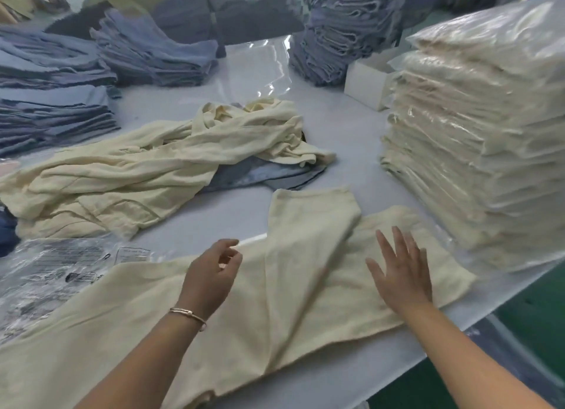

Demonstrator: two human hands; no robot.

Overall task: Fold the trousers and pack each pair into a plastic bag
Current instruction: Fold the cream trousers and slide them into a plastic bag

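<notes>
1. Cream trousers (290,286) lie spread across the near edge of the white table (351,124), with one leg folded up and over so its hem points away from the person.
2. Left hand (211,274) hovers over the middle of the trousers, fingers loosely curled. It looks like the fingertips are right at a fabric edge, but honestly I can't tell if it's pinching anything.
3. Right hand (400,271) is flat, fingers spread out straight, palm down on the right part of the trousers. Not gripping anything.
4. There's a thin bracelet (188,314) on the left wrist.
5. Flat plastic bags (55,271) with printed text sit at the left, partly under the trousers.
6. Behind that, a messy heap (146,170) of more cream trousers, on top of something blue-grey.
7. On the right, a tall stack (477,139) of bagged cream pairs, just beside the trousers.
8. Further back: blue piles (55,97) on the left and a small white box (370,81).
</notes>
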